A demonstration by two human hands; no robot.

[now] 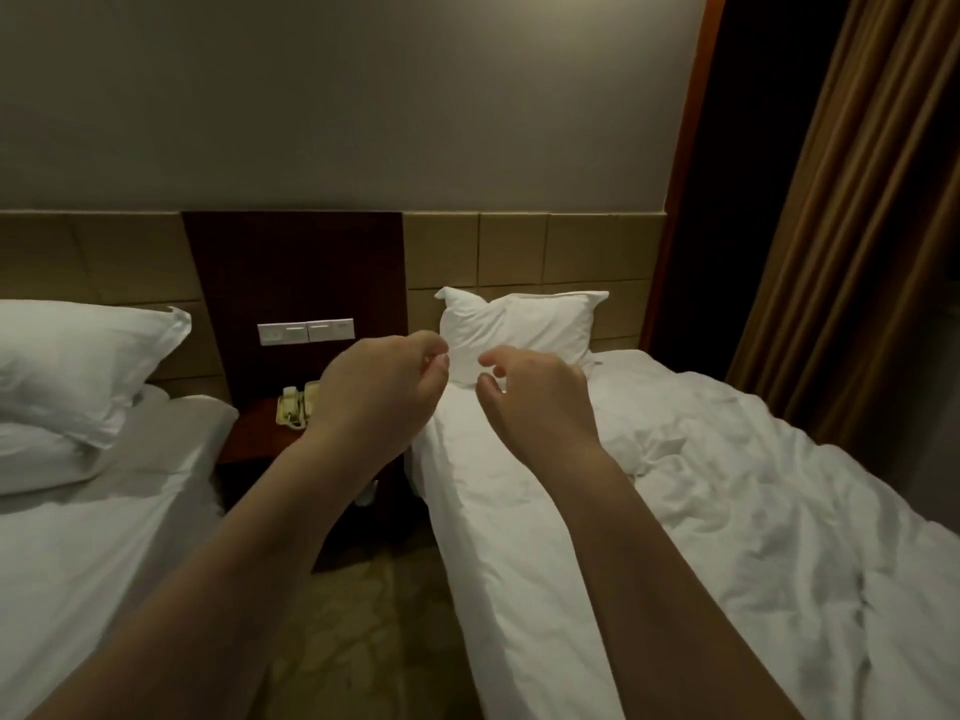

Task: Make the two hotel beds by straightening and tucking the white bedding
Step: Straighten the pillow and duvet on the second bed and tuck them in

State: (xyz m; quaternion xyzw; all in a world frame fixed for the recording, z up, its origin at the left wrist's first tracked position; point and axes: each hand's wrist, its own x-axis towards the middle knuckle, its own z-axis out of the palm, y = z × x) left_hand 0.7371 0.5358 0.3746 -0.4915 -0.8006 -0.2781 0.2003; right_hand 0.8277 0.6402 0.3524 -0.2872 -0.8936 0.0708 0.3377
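**Both hands up over the aisle, bedding untouched**

The left hand (pixel 384 392) is raised with its fingers curled in and the thumb meeting the fingertips; nothing shows in its grip. The right hand (pixel 540 407) hangs just beside it, half curled, with thumb and forefinger a little apart and nothing between them. The two hands are near each other but not touching, and neither touches any bedding.

Under and beyond the right hand lies the right bed (pixel 628 363). Its white duvet (pixel 753 511) is rumpled across the top, and its near edge drapes down the side toward the floor (pixel 358 641). One pillow (pixel 524 324) leans upright against the headboard (pixel 519 252).

Under the left forearm runs the edge of the left bed (pixel 197 413), whose white sheet (pixel 93 563) lies fairly smooth. Two pillows are stacked at its head: the top pillow (pixel 78 356) and the lower pillow (pixel 36 459).

That makes two beds and three pillows. The strip of floor between the beds is open, and it ends at a dark wooden counter (pixel 249 433) set against the wall. One phone (pixel 298 405) sits on it, with two switch plates (pixel 306 331) side by side above. A brown curtain (pixel 857 226) hangs close along the far side of the right bed.
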